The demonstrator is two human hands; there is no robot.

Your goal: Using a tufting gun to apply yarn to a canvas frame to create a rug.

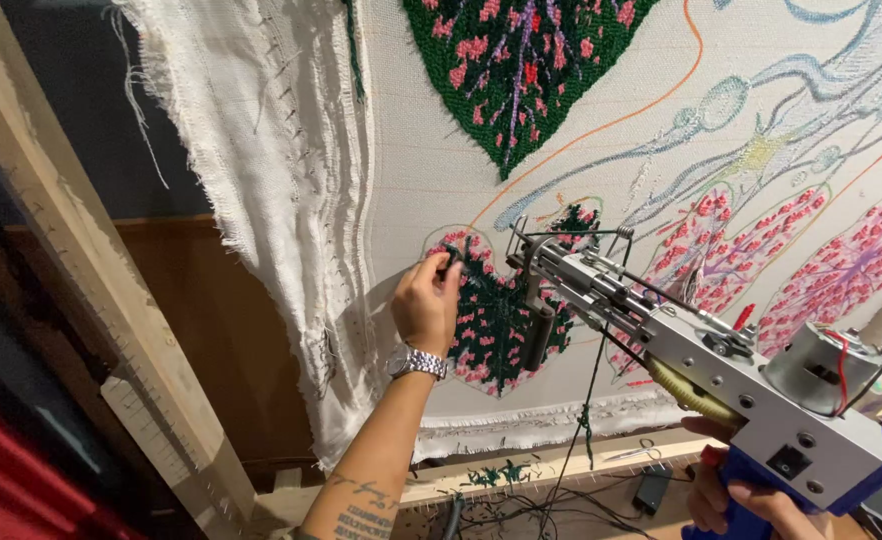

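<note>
My left hand point(427, 305) is up against the stretched backing cloth point(411, 150), fingers point(441, 268) pinched shut on something small and dark at the upper left edge of the tufted heart point(496, 320) — a bit of yarn or a loose tuft, I cannot tell which. A metal watch point(416, 362) sits on that wrist.

My right hand point(736, 505) is low at the near right, wrapped closed around the blue grip of the tufting gun point(721, 380). The gun angles up and to the left, its needle end point(521, 240) close to the cloth just right of my left hand, over the heart's green and pink pile. A strand of green yarn point(586, 400) hangs from it toward the wooden frame rail point(521, 470), where small scissors point(631, 452) and yarn scraps lie.

What worries me is how near the needle is to my pinching fingers. If the gun fired or my right wrist drifted left, the tip could catch a knuckle. Pulling too hard on the dark bit could drag neighbouring loops out and leave a bald patch. The hanging strand might snag on the gun's front handle — that would starve the needle. The loose frayed cloth point(281, 180) on the left hangs free and could get in the way.
</note>
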